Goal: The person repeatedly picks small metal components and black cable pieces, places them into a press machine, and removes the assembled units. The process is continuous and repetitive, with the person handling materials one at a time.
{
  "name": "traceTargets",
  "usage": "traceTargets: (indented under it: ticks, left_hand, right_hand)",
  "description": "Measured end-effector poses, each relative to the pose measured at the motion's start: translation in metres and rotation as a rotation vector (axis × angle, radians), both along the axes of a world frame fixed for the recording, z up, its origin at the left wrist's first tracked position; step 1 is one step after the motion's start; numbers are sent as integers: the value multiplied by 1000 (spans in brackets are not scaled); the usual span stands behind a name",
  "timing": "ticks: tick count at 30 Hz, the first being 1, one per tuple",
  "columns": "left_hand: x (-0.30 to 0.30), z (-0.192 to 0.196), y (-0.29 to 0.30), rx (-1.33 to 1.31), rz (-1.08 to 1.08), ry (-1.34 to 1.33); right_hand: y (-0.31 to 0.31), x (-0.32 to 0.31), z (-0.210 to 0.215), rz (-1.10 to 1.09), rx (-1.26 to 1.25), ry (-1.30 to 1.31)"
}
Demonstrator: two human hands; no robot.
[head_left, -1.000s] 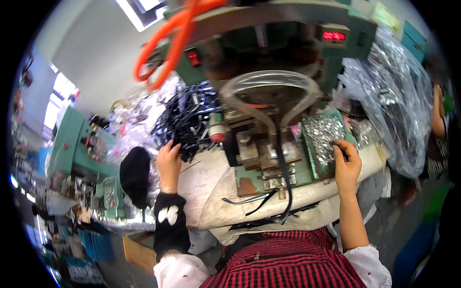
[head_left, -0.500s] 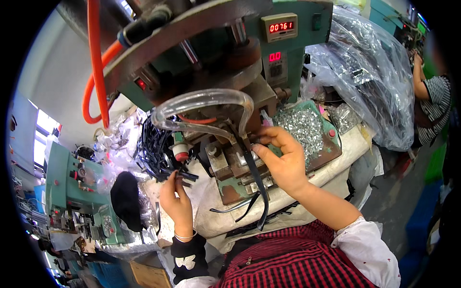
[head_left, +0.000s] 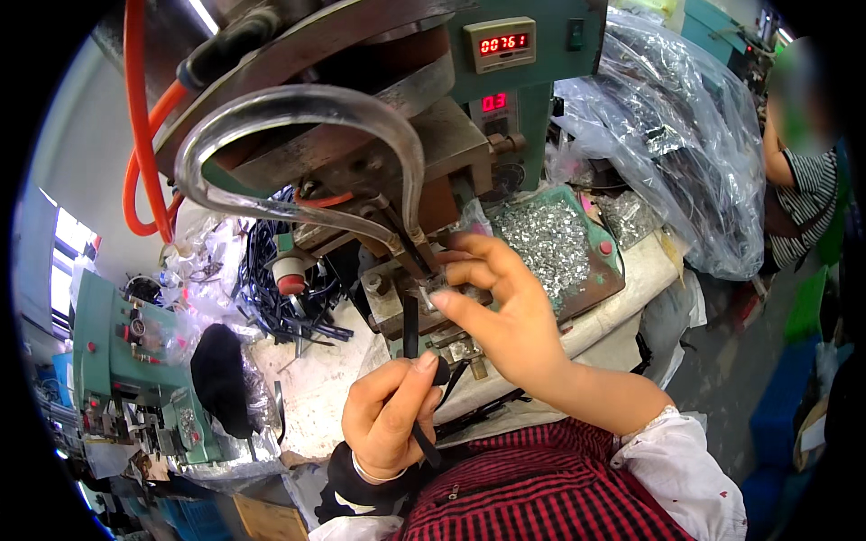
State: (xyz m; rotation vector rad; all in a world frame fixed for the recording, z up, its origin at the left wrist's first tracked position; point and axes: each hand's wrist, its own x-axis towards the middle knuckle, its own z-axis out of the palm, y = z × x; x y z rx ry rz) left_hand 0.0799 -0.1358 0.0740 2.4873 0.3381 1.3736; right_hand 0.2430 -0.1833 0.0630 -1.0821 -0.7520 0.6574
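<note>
My left hand is closed round a black strap below the die of a green press. The strap runs up toward the die, and its tail hangs below my fist. My right hand is at the die block, thumb and fingers bent in around the strap's upper end. A small shiny metal piece shows by the thumb tip; whether my fingers grip it is unclear. A clear looped tube comes down to the die beside my fingers.
Small silvery metal pieces fill a green tray right of the die. A tangle of black straps lies left, near a red-topped button. Clear plastic sheeting is piled at the right, with another person beyond.
My left hand has come right from beside the strap tangle and now grips the strap at the die. My right hand stays at the die. The whole view has shifted slightly.
</note>
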Motion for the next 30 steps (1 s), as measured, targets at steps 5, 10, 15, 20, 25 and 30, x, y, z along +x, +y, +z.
traceTargets:
  ticks: [5, 10, 15, 20, 25, 30]
  left_hand:
    - [-10, 21, 27, -119, 28, -269]
    - [-10, 47, 31, -151, 72, -254]
    - [19, 39, 73, -415, -43, -411]
    - [20, 42, 72, -422, -69, -402]
    - [4, 22, 42, 126, -199, -107]
    - [26, 2, 20, 340, -307, 93]
  right_hand:
    - [13, 2, -5, -79, 31, -23]
    - [13, 0, -19, -117, -12, 64]
    - [20, -8, -15, -118, 49, 141]
    - [16, -4, -6, -54, 51, 234]
    - [-30, 16, 3, 77, -46, -283]
    - [-53, 95, -65, -709, -735, -1221]
